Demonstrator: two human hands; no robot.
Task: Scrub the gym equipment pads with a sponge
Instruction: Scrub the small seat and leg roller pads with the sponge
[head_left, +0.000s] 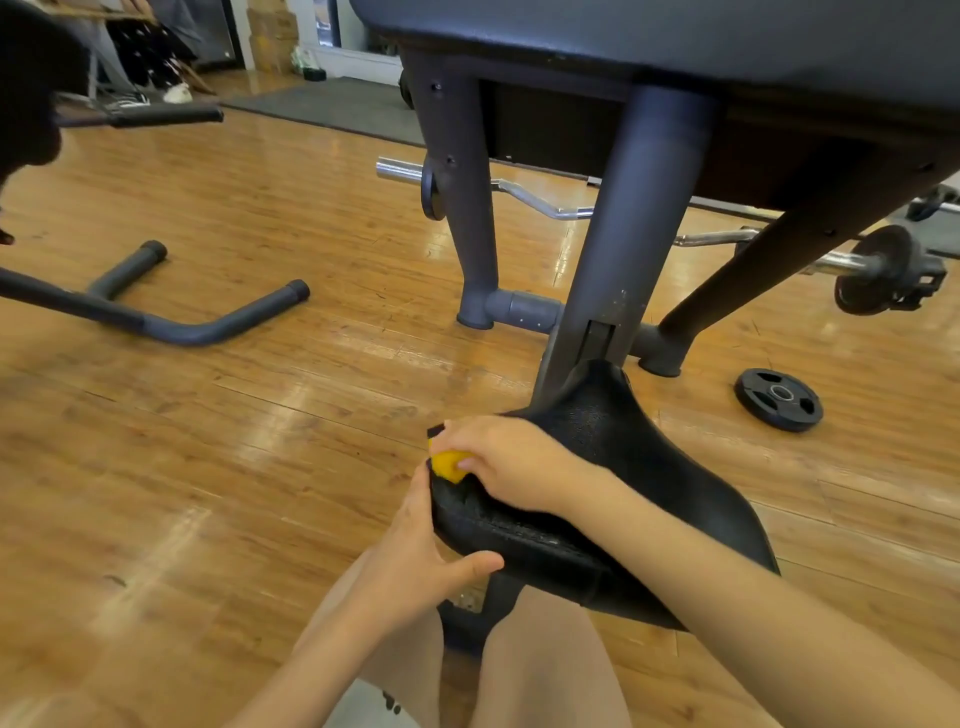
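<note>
A black padded seat (623, 467) of a gym bench slopes down toward me at lower centre. My right hand (511, 462) grips a yellow sponge with a dark scouring side (450, 464) and holds it against the seat's left front corner. My left hand (415, 551) holds the seat's left edge, thumb curled under the front of the pad. A larger dark arm pad (675, 31) spans the top of the view above the grey frame post (634, 234).
Wooden floor all around. A curl bar with plates (878, 270) lies behind the bench frame, and a loose weight plate (778, 399) lies on the floor at right. Grey feet of another machine (208, 322) lie at left. My knees are below the seat.
</note>
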